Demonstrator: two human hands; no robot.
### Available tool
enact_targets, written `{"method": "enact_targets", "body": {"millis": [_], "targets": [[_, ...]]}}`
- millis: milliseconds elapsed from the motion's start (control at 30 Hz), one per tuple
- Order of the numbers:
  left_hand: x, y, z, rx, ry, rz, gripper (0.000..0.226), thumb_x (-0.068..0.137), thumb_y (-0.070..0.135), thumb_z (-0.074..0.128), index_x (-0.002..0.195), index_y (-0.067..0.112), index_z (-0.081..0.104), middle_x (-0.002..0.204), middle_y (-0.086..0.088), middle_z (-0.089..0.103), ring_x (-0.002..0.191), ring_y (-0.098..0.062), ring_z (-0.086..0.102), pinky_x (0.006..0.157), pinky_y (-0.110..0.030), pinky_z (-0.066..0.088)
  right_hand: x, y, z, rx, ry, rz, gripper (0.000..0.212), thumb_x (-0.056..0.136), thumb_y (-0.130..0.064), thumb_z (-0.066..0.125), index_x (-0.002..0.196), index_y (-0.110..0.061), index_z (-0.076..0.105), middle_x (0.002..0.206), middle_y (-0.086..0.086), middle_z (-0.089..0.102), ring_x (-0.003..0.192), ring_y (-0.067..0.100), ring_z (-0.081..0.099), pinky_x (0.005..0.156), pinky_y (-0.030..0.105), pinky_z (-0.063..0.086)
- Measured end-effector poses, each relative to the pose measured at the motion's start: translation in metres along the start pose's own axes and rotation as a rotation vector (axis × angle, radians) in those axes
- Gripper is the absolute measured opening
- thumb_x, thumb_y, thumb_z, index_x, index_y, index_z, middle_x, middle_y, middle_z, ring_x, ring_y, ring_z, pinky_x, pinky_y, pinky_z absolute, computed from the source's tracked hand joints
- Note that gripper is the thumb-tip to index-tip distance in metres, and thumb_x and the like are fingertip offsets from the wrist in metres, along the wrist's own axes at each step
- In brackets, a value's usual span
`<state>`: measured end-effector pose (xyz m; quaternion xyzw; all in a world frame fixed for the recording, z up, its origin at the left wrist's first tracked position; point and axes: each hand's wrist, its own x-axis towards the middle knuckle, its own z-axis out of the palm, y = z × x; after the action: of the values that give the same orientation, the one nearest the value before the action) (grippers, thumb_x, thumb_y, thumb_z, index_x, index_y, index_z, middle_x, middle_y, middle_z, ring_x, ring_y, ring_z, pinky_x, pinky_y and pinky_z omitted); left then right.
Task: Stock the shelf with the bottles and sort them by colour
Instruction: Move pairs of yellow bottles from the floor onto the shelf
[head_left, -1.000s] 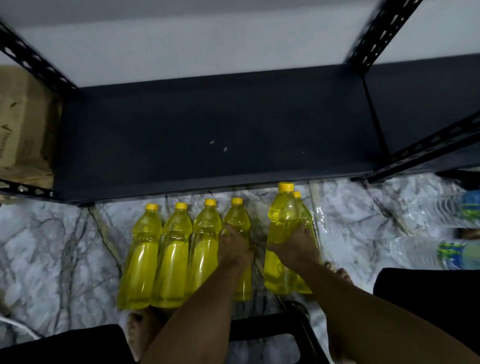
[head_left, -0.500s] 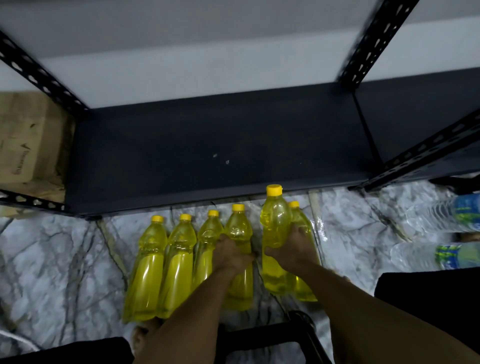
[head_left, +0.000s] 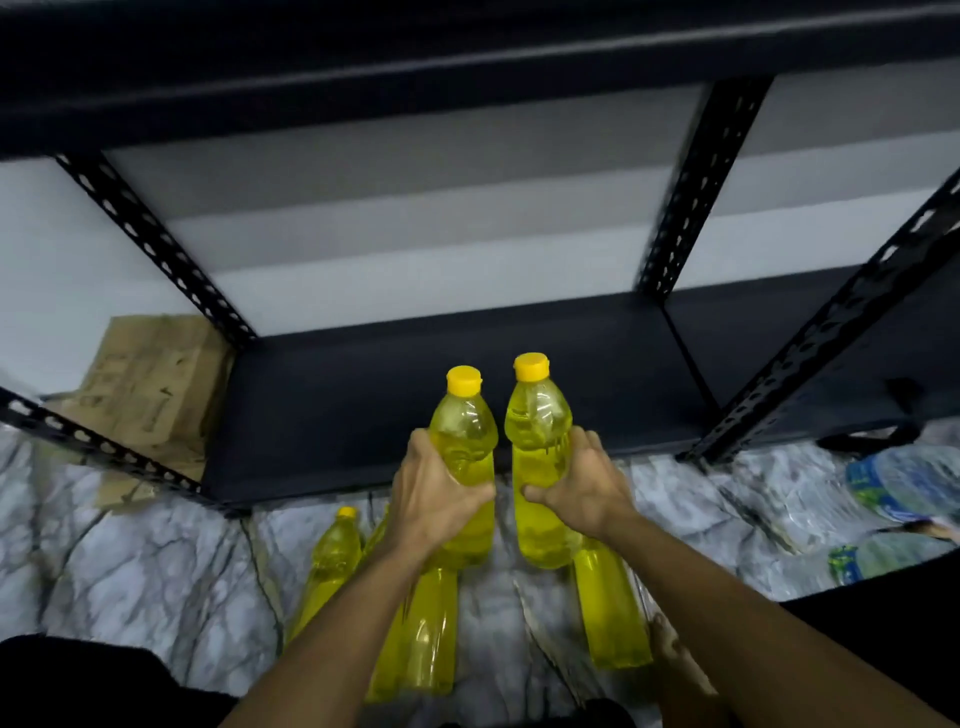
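Note:
My left hand (head_left: 434, 501) grips a yellow bottle (head_left: 466, 441) with a yellow cap, held upright above the floor. Close beside it my right hand (head_left: 582, 486) grips a second yellow bottle (head_left: 537, 431), also upright. Both bottles hang in front of the bare lower board of the black metal shelf (head_left: 415, 405). Several more yellow bottles lie on the marble floor below my arms, one at the left (head_left: 332, 558), one under my left wrist (head_left: 421, 634), one at the right (head_left: 610, 608).
A cardboard box (head_left: 150, 379) sits left of the shelf. Clear water bottles with blue and green labels (head_left: 893, 483) lie on the floor at the right. An upper shelf board (head_left: 467, 62) spans the top. Perforated black uprights (head_left: 691, 187) frame the bay.
Both hands have lifted a yellow bottle each off the floor row up to the level of the lower shelf board. The view has tilted up, showing the upper board.

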<state>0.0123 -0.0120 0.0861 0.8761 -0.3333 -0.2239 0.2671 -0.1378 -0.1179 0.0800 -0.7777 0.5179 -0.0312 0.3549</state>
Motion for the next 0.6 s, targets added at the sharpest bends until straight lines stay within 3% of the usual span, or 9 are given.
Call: {"method": "enact_targets", "body": {"millis": [133,367,500,600], "targets": [[-0.012,0.033,-0.051,-0.069,0.099,0.132,0.068,0.057,0.044,0.081,0.107,0.026,0.039,0.100,0.004,0.056,0.090,-0.022,0.059,0.072,-0.035,0.051,-0.017,-0.028,-0.043,0.033,0.099,-0.139,0.060,0.065,-0.048,0.080,0.108,-0.022,0.046,0.100,-0.008,0.041,0.103,0.024,0.056,0.076,0.034,0.043],[-0.031,0.092,-0.137,-0.179,0.175,0.369,0.068,0.057,0.033,0.087,0.108,0.027,0.044,0.097,0.010,0.060,0.086,-0.008,0.061,0.069,-0.032,0.052,-0.056,-0.073,-0.123,0.060,0.289,-0.371,0.059,0.063,-0.053,0.078,0.109,-0.030,0.049,0.095,-0.011,0.046,0.091,0.015,0.055,0.070,0.032,0.043],[-0.046,0.125,-0.177,-0.247,0.198,0.474,0.064,0.061,0.026,0.089,0.106,0.031,0.045,0.098,0.014,0.060,0.088,0.004,0.057,0.068,-0.017,0.047,-0.073,-0.102,-0.169,0.101,0.385,-0.445,0.055,0.062,-0.053,0.079,0.101,-0.032,0.047,0.094,-0.013,0.048,0.088,0.012,0.053,0.074,0.034,0.047],[-0.058,0.151,-0.205,-0.294,0.217,0.543,0.064,0.063,0.024,0.089,0.107,0.035,0.044,0.099,0.016,0.060,0.091,0.008,0.057,0.070,-0.014,0.044,-0.084,-0.121,-0.202,0.127,0.458,-0.505,0.058,0.059,-0.059,0.077,0.103,-0.031,0.052,0.096,-0.013,0.051,0.090,0.011,0.054,0.075,0.037,0.050]]}}
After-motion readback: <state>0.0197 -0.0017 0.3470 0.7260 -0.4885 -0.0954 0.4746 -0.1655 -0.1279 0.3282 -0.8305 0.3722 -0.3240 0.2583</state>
